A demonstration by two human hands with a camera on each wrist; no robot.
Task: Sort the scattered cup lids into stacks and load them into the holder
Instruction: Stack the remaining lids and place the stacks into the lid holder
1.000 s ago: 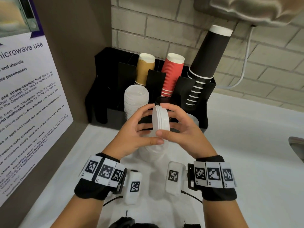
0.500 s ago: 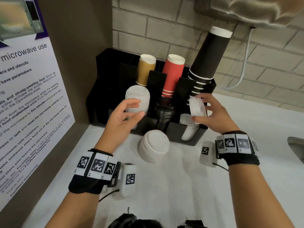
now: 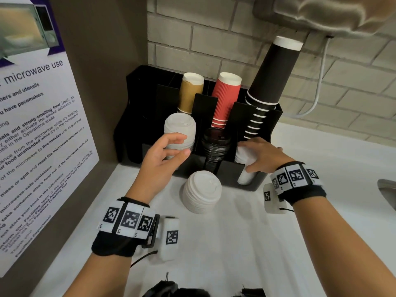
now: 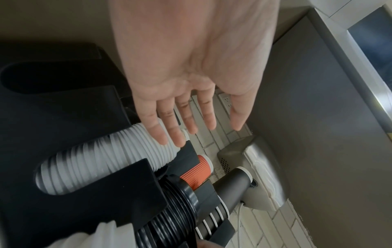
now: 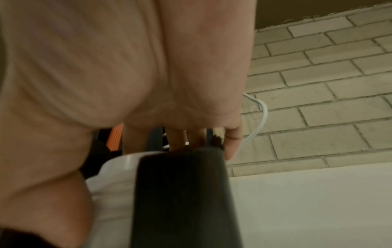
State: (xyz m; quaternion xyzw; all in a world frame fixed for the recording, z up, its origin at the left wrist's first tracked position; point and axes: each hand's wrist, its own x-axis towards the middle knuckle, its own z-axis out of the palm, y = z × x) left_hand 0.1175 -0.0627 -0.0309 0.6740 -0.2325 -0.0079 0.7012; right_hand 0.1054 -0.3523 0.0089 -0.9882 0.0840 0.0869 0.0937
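Observation:
A black holder [image 3: 231, 174] stands against the brick wall. Its left front slot carries a tall stack of white lids [image 3: 180, 127] [image 4: 101, 164], the middle slot black lids [image 3: 216, 144] [image 4: 169, 214]. My right hand [image 3: 245, 156] [image 5: 180, 142] lies over the white lids in the right slot [image 3: 244, 174] [image 5: 118, 176], fingers across their top and thumb against their side. My left hand [image 3: 182, 145] [image 4: 191, 130] hovers open, fingers straight, just in front of the left stack; contact is unclear. A loose stack of white lids [image 3: 202, 190] sits on the counter before the holder.
Brown cups [image 3: 190, 91], red cups [image 3: 225, 97] and black cups [image 3: 272, 78] fill the back slots. A poster-covered wall [image 3: 42, 146] closes the left side. A dispenser [image 3: 321, 13] with a cable [image 3: 319, 82] hangs above. White counter [image 3: 235, 243]; sink edge [image 3: 387, 189] at right.
Both hands held a small lid stack together, then parted. The right hand carried it to the right slot and lowered it in; the left hand moved up beside the left stack.

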